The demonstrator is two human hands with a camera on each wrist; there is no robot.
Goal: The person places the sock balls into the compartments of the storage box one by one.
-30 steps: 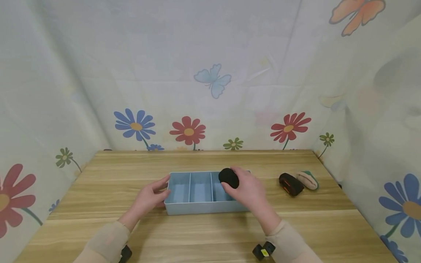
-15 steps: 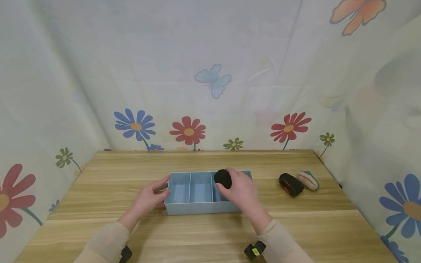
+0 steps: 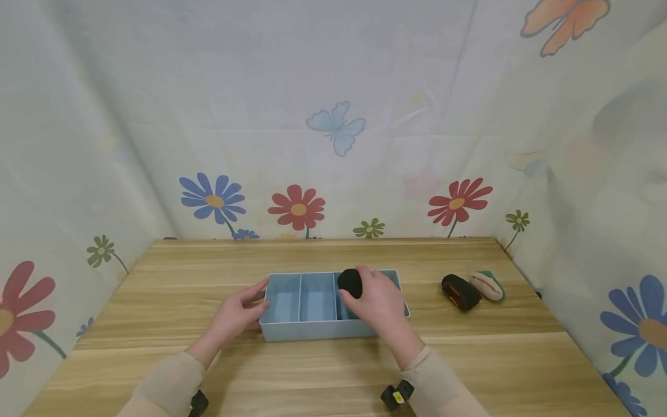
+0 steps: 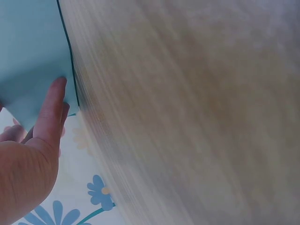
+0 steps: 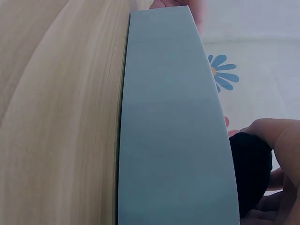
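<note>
My right hand holds a black rolled-up sock over the right-hand part of a blue divided box. Thumb and fingers grip the sock from its right side. In the right wrist view the sock shows beside the box's upper edge, partly hidden behind the long blue wall. My left hand rests against the box's left end with fairly straight fingers. In the left wrist view one of its fingertips touches the blue wall. The two left compartments look empty; the right hand hides much of the right side.
Two more bundles lie on the wooden table to the right: a black one with orange marks and a beige and green one, side by side. A flower-patterned cloth hangs behind and along both sides.
My right hand has moved left and slightly down with the black sock, towards the divider. The left hand and the box have stayed in place.
</note>
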